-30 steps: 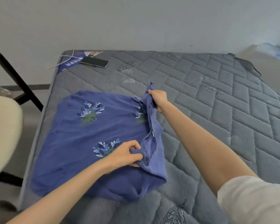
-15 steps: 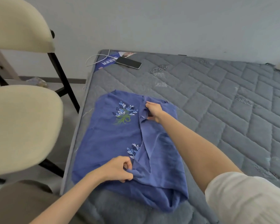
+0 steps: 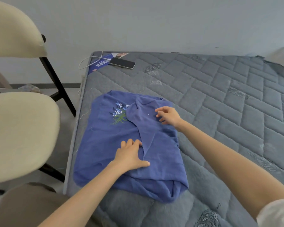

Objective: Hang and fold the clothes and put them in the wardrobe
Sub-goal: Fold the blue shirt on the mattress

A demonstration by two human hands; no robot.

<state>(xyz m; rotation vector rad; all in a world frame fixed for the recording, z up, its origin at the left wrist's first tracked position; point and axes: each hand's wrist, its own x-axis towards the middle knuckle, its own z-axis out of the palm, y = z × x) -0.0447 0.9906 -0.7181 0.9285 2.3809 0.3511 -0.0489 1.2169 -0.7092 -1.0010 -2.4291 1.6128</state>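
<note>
- Currently, a blue garment (image 3: 105, 145) lies spread on a grey quilted mattress (image 3: 220, 104), on the near left part and close to the left edge.
- Fold: the garment's right side is turned over toward the middle, forming a flap (image 3: 147, 128) that runs from the far edge to the near edge. The near right corner is bunched and creased.
- Decoration: a flower embroidery (image 3: 119, 112) in white, blue and green shows on the far half. The flap's edge covers its right side.
- Left hand (image 3: 129, 157): palm down on the garment, fingers straight, thumb spread to the right. The fingertips sit at the flap's edge. It grips nothing.
- Right hand (image 3: 169, 116): over the far part of the flap, fingers spread and loosely bent, nothing held. Whether the fingertips touch the cloth cannot be told.
- Both forearms are bare; a white sleeve (image 3: 275, 213) shows at the lower right corner.
- Far left corner of the mattress: a dark phone (image 3: 122, 63) lies face up, just beside a blue leaflet (image 3: 100, 63). A white cable (image 3: 88, 60) loops over the mattress edge there.
- Left of the mattress: a chair (image 3: 20, 133) with cream seat and backrest on black legs stands on the floor, near the mattress edge.
- Behind the mattress: a plain pale wall (image 3: 154, 22).
</note>
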